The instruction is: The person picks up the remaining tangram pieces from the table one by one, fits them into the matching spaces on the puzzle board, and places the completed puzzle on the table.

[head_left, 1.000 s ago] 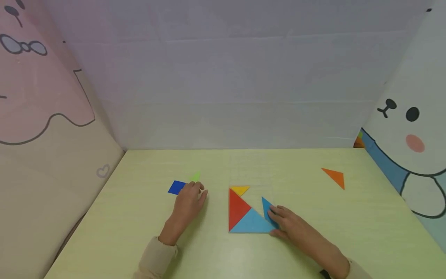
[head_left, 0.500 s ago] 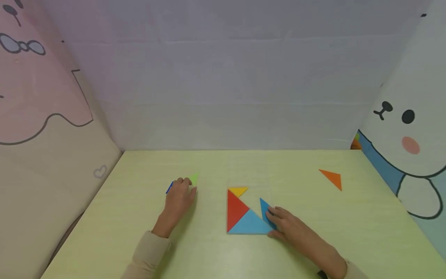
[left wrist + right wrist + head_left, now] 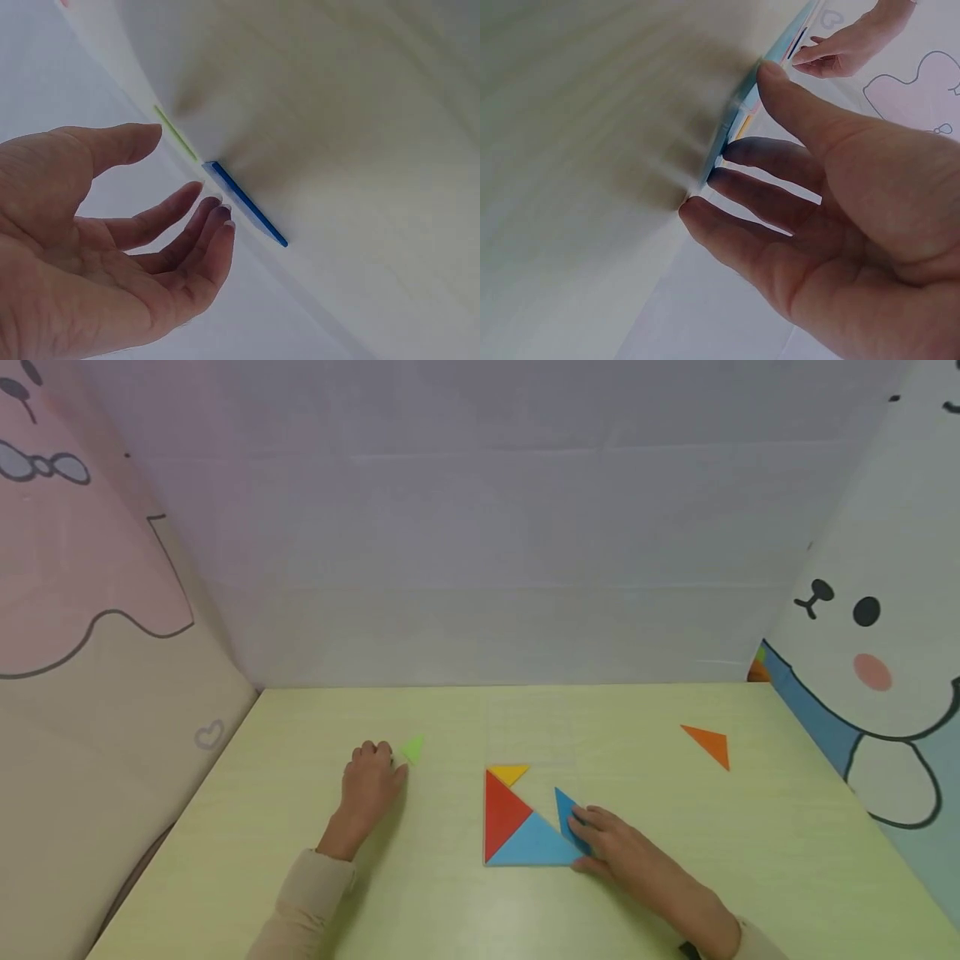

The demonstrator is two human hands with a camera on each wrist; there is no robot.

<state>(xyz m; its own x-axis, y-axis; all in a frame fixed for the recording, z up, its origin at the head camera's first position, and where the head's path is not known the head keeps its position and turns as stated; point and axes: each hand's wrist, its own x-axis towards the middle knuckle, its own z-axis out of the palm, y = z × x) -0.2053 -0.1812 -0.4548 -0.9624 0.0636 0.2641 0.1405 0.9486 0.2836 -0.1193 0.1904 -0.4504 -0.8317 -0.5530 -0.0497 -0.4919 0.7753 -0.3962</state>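
My left hand (image 3: 367, 785) hovers over a dark blue four-sided tangram piece (image 3: 247, 206), which it hides in the head view. In the left wrist view its fingers bend loosely, with the fingertips close to that piece and the thumb apart. A light green triangle (image 3: 414, 748) lies just right of this hand. My right hand (image 3: 622, 852) rests its fingertips on a blue triangle (image 3: 565, 814), partly covering it. Its thumb touches the right corner of a light blue triangle (image 3: 534, 845). That piece adjoins a red triangle (image 3: 506, 814), with a yellow triangle (image 3: 509, 773) at the red one's top.
An orange triangle (image 3: 712, 747) lies alone at the back right of the pale table (image 3: 420, 902). A plain whitish backdrop (image 3: 480, 568) rises behind the table. Printed cartoon panels flank it on both sides.
My left hand has moved left, from beside the dark blue piece to over it, uncovering the light green triangle. The right hand stays at the blue triangle; the view shifts slightly.
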